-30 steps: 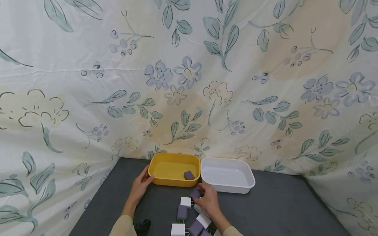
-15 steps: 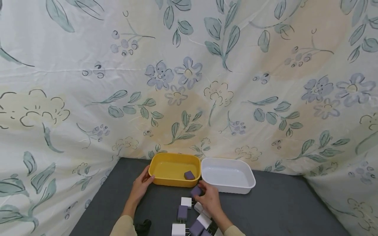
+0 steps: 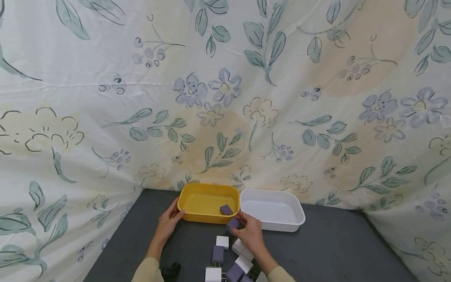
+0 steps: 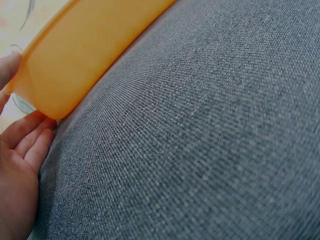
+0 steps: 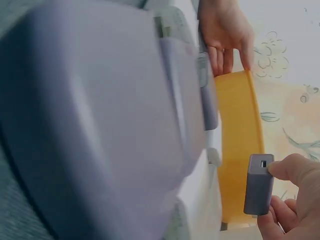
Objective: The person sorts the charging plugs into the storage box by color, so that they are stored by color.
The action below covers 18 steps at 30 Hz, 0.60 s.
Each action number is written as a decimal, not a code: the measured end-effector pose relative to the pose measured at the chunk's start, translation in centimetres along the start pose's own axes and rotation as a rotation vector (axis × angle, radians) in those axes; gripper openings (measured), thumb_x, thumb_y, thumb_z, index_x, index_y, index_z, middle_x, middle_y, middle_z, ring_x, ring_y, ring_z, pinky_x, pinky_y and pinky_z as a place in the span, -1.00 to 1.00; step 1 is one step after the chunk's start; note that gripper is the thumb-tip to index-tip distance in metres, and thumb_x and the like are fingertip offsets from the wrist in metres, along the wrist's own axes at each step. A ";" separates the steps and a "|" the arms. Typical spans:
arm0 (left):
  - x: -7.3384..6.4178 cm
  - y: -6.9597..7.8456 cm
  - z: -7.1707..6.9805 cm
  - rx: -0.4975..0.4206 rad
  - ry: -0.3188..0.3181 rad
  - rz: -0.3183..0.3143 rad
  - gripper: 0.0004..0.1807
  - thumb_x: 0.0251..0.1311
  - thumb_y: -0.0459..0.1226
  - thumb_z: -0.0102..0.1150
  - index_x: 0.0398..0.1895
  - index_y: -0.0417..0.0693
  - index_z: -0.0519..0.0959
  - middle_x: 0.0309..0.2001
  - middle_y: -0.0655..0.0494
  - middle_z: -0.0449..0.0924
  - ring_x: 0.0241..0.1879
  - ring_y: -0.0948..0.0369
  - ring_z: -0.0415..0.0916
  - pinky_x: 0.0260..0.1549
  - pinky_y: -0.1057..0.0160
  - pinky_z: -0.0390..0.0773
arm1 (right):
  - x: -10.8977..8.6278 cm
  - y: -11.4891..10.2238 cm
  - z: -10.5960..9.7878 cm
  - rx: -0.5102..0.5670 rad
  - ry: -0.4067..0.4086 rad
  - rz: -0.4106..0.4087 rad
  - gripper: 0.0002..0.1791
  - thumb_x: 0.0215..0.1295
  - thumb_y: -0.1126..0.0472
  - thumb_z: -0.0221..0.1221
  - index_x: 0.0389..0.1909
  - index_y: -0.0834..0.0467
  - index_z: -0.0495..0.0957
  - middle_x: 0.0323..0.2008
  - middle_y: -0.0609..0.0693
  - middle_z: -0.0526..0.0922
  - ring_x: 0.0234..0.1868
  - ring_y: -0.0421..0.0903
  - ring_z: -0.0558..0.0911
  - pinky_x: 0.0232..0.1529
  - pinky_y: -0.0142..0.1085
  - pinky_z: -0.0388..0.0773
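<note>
My right hand (image 3: 251, 234) pinches a purple USB wall charger (image 3: 232, 224) between thumb and fingers, just in front of the yellow tray's near right corner. In the right wrist view, a USB port shows in the end of this charger (image 5: 259, 190). At the tray's left end, my left hand (image 3: 167, 224) grips the yellow tray (image 3: 206, 217). The left wrist view has fingers (image 4: 32, 135) at the tray's lower edge and the thumb up by its rim. Another purple charger (image 3: 226, 210) lies inside the yellow tray, toward the right.
A white tray (image 3: 273, 226) stands right beside the yellow one. Several chargers lie in front on the dark cloth, among them a white charger (image 3: 222, 242) and a purple charger (image 3: 218, 254). A black object (image 3: 171, 271) lies near the left forearm. Floral fabric hangs behind.
My right hand has lifted the purple charger slightly away from the pile, toward the yellow tray, uncovering more of the white chargers below. The left hand stays on the tray.
</note>
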State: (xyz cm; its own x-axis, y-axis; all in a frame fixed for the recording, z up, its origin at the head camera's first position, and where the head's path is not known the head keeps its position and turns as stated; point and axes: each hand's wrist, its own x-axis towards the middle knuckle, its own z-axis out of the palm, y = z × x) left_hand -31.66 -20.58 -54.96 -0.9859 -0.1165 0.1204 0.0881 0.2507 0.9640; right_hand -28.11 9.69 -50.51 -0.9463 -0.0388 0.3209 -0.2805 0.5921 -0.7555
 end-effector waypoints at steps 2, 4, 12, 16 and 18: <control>0.0 -0.1 0.0 0.001 0.005 -0.003 -0.33 0.19 -0.02 0.11 0.36 0.44 0.11 0.33 0.11 0.26 0.31 0.18 0.23 0.24 0.05 0.29 | 0.2 -0.2 -0.1 -0.007 0.006 0.007 -0.33 -0.21 0.24 0.41 0.06 0.26 0.51 -0.21 -0.04 0.69 -0.15 -0.12 0.66 -0.12 -0.24 0.61; 0.1 -0.1 -0.1 0.005 0.003 -0.001 -0.33 0.19 -0.01 0.11 0.36 0.44 0.10 0.33 0.10 0.26 0.31 0.17 0.23 0.24 0.04 0.29 | 0.3 -0.4 -0.2 -0.013 0.004 0.015 -0.34 -0.21 0.23 0.42 0.05 0.25 0.52 -0.21 -0.04 0.68 -0.16 -0.13 0.66 -0.12 -0.25 0.61; -0.9 1.9 -0.4 -0.017 -0.016 -0.010 -0.28 0.17 0.00 0.13 0.39 0.30 0.10 0.34 0.02 0.25 0.31 0.13 0.23 0.25 0.04 0.27 | 0.6 -1.0 -0.7 0.015 -0.001 -0.013 -0.35 -0.20 0.23 0.41 0.05 0.23 0.53 -0.22 -0.04 0.70 -0.14 -0.09 0.66 -0.12 -0.28 0.60; -1.6 3.3 -0.5 -0.042 -0.036 -0.022 -0.27 0.17 -0.02 0.14 0.40 0.23 0.10 0.35 -0.04 0.22 0.32 0.08 0.21 0.25 0.04 0.26 | 0.7 -1.1 -0.8 0.043 -0.003 -0.037 -0.35 -0.18 0.24 0.40 0.06 0.26 0.52 -0.20 0.00 0.70 -0.13 -0.08 0.65 -0.11 -0.29 0.60; -1.4 2.9 -0.5 -0.047 -0.037 -0.022 -0.29 0.19 -0.06 0.14 0.40 0.22 0.10 0.35 -0.03 0.22 0.32 0.08 0.20 0.25 0.03 0.25 | 0.8 -1.2 -0.8 0.055 -0.007 -0.041 -0.35 -0.17 0.24 0.40 0.07 0.27 0.51 -0.18 0.01 0.69 -0.12 -0.07 0.65 -0.10 -0.29 0.59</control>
State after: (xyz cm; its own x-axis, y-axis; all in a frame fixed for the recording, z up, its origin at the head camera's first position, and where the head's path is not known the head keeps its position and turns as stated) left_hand -29.99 -20.16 -52.20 -0.9922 -0.0855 0.0907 0.0718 0.2028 0.9766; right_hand -28.38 9.55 -48.86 -0.9351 -0.0679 0.3478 -0.3268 0.5451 -0.7721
